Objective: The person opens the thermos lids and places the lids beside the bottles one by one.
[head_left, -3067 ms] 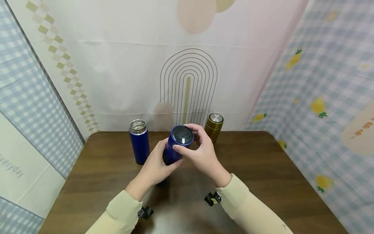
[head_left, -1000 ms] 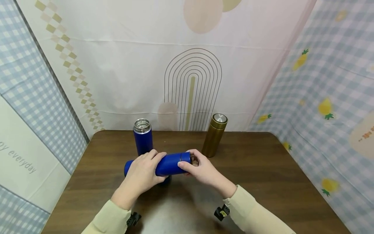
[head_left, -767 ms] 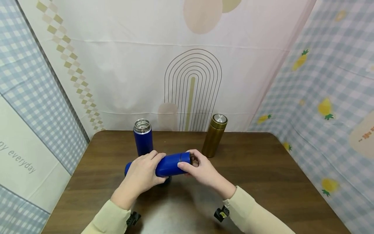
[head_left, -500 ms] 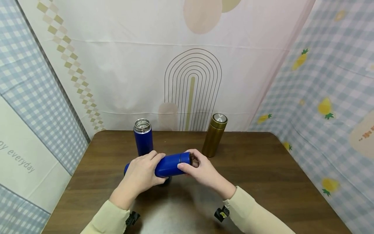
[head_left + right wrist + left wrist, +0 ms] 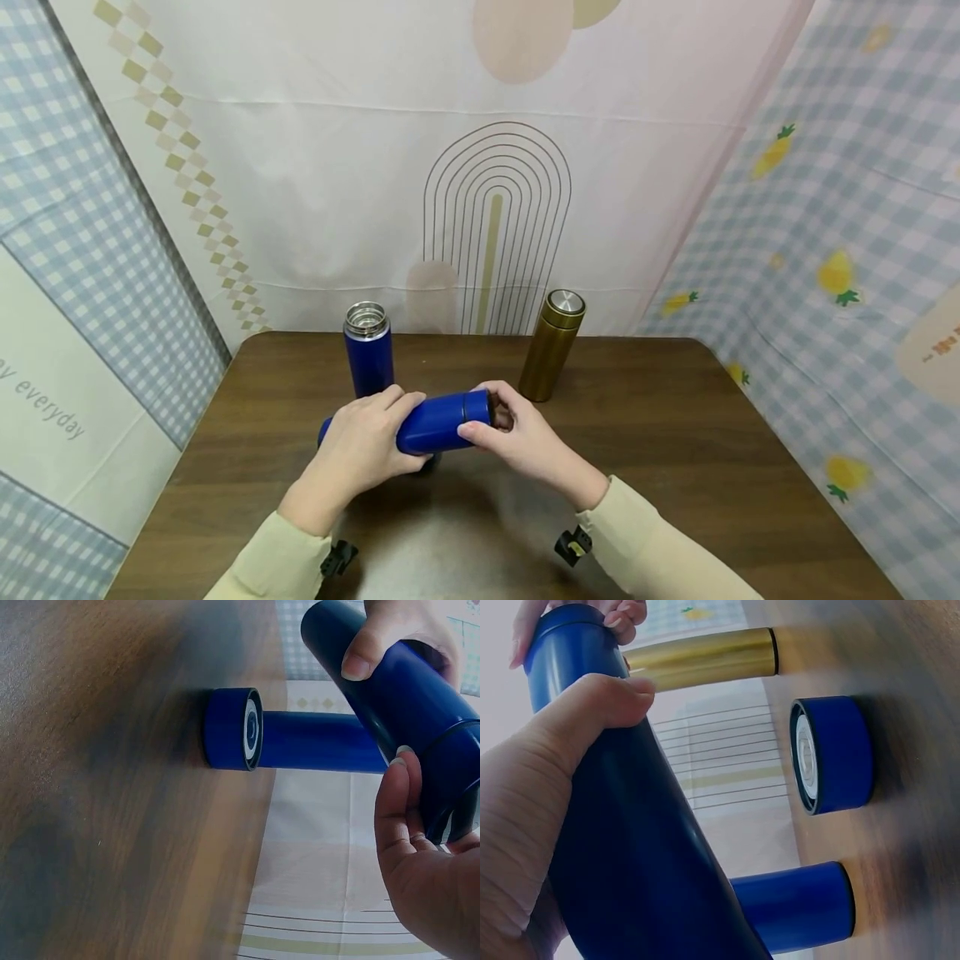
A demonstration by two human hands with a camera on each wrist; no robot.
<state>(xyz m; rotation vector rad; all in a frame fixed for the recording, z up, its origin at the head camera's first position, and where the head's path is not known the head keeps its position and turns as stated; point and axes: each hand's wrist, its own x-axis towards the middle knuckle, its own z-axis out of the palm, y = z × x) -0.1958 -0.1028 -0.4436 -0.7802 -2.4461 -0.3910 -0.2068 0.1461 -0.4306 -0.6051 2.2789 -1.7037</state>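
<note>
- Blue bottle point(image 5: 433, 423) slants; left hand point(image 5: 362, 442) grips its body.
- Right hand point(image 5: 521, 433) pinches its capped end.
- Upturned blue lid point(image 5: 844, 754) sits on the counter point(image 5: 675, 467).

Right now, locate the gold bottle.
In the head view, the gold bottle stands toward the table's far edge, beyond the right hand, right of the open blue bottle.

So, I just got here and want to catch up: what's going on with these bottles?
A person's left hand grips a blue bottle, holding it tilted well over above the table, while the right hand holds its lid end. Behind it, an open blue bottle stands upright without a lid, and a gold bottle stands closed. The wrist views also show a loose blue lid on the table, white inner side up.
</note>
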